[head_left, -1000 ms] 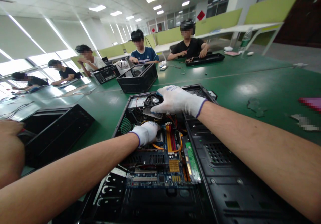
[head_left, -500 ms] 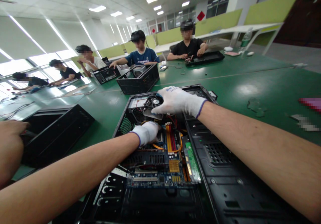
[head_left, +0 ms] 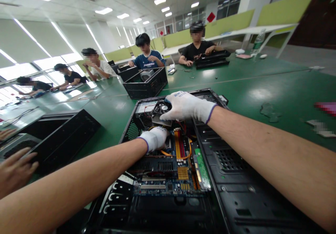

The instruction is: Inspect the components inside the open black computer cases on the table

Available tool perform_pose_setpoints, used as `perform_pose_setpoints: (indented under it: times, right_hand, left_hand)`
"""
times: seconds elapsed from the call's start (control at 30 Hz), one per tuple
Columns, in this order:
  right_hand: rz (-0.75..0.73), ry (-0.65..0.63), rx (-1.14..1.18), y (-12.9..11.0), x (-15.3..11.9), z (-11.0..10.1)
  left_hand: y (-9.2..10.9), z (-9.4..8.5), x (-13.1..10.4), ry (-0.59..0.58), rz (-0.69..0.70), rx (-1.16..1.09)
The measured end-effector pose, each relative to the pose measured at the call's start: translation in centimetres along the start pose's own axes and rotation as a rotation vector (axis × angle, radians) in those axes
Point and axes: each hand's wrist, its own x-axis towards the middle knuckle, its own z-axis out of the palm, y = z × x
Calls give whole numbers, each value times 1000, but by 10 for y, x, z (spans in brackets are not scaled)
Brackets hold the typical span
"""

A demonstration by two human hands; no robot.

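Observation:
An open black computer case (head_left: 225,192) lies in front of me with a blue motherboard (head_left: 172,188) inside. My right hand (head_left: 181,106), in a white glove, is closed around a CPU cooler (head_left: 162,108) with a black fan over a metal heatsink, held tilted at the far end of the case. Below it, my gloved left hand (head_left: 155,139) reaches down onto the motherboard, left of the yellow and red memory slots (head_left: 179,141). Its fingertips are hidden, so what they touch does not show. An orange cable (head_left: 166,153) runs close by.
The green table (head_left: 236,83) carries another open case (head_left: 147,83) ahead and one at left (head_left: 68,136), where a co-worker's hand (head_left: 18,169) rests near a power supply (head_left: 19,144). Several people sit across the table. A bottle (head_left: 258,41) stands at far right.
My hands and the cooler hold nearly the same place. At left, the co-worker's hand has opened and a power supply has come into view. Across the table, a person's black panel has tilted.

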Motion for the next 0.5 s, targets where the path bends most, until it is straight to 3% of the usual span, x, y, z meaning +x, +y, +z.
perform_pose_setpoints:
  times: [0.17,0.5]
  right_hand:
    - [5,-5,-14,0,-1,0]
    - [-12,-27,-61,3,2,4]
  left_hand:
    - [-2,3,2,-4,27,-3]
    - [-2,5,3,112,66,-80]
